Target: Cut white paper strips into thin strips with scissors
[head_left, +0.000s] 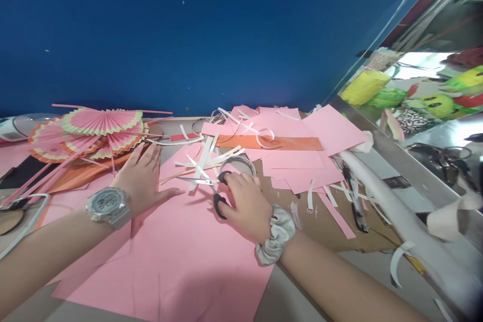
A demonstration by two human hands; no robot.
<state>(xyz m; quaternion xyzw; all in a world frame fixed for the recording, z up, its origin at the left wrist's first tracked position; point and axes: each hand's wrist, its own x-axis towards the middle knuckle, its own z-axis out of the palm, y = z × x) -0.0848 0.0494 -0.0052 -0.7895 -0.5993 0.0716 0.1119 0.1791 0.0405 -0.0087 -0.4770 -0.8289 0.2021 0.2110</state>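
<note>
My left hand (145, 178) lies flat with fingers spread on a large pink paper sheet (169, 256); a grey watch (107, 206) is on that wrist. My right hand (243, 201) is closed around the black handles of a pair of scissors (211, 186), whose silver blades point left and rest on the pink sheet. A grey scrunchie (277, 236) circles my right wrist. White paper strips (206, 156) lie just beyond the scissors.
Pleated pink paper fans (94, 133) sit at the far left. Pink sheets (302, 146) and an orange strip (271, 142) pile up beyond my right hand. A rolled white tube (396, 206), a pen (354, 201) and brown cardboard (339, 231) lie right. A blue wall (188, 35) stands behind.
</note>
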